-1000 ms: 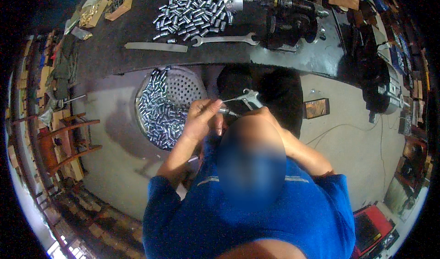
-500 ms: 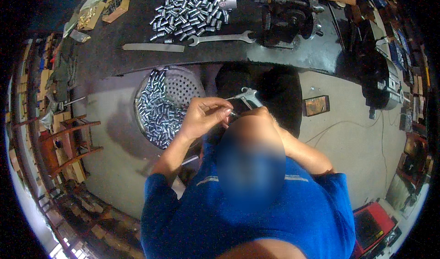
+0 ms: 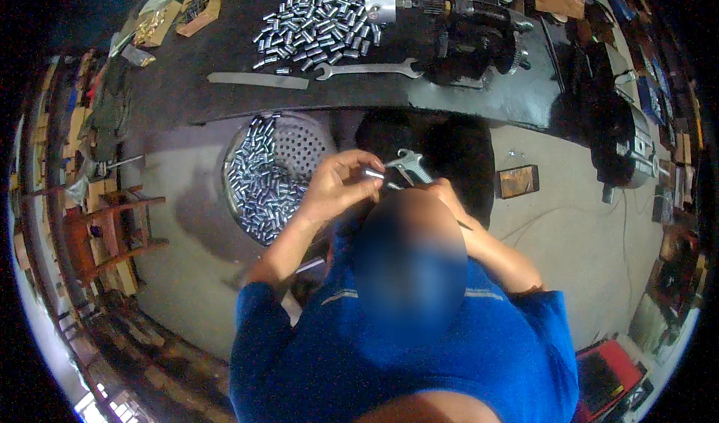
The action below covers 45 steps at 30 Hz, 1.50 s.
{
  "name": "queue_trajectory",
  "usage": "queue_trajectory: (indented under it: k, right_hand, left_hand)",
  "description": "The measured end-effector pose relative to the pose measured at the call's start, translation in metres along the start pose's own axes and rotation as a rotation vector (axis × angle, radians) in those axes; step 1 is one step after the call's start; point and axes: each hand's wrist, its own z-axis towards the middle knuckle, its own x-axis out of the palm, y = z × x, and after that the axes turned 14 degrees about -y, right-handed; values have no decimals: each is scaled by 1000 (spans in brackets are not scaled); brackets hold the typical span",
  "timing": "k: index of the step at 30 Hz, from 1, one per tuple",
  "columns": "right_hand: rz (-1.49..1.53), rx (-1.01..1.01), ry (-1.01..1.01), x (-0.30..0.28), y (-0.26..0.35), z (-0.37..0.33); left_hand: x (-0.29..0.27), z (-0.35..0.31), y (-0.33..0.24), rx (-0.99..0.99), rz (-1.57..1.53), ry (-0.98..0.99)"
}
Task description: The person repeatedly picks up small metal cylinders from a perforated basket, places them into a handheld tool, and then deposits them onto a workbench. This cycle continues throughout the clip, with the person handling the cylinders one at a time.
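Note:
Between the thumb and fingers of my left hand (image 3: 335, 187) is a short shiny metal sleeve (image 3: 374, 174), held in front of my chest. My right hand (image 3: 443, 192) is closed around the grip of a silver pistol-shaped tool that looks like an air blow gun (image 3: 414, 170). Its thin front end points left, close to the sleeve. A blurred patch hides part of my right hand. Below and left of my left hand, a round perforated metal bowl (image 3: 311, 132) carries many similar sleeves (image 3: 258, 180), heaped on its left side.
A dark workbench (image 3: 172, 86) spans the far side, with a pile of sleeves (image 3: 318, 34), an open-ended wrench (image 3: 371, 69), a flat metal strip (image 3: 258, 81) and a geared machine (image 3: 479, 45). A small box (image 3: 517, 181) sits on the floor at right; a wooden rack (image 3: 120, 236) stands left.
My left fingers have moved slightly away from my right hand and opened up around the metal sleeve, which now shows plainly. The blow gun has tilted and shifted a little right.

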Motion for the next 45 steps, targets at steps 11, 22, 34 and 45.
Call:
queue_trajectory:
  k: [11, 22, 34, 45]
  right_hand:
    - [-18, -318, -200, -26, 38, -8]
    - [-42, -123, 0, 9, 11, 21]
    - [-144, -26, -132, -36, 36, -6]
    - [-41, -34, -61, -22, 29, -5]
  left_hand:
    - [-13, 10, 15, 648, 680, -308]
    - [7, 6, 15, 944, 719, -149]
    - [-51, 27, -10, 787, 561, -550]
    - [-86, 114, -26, 617, 825, -678]
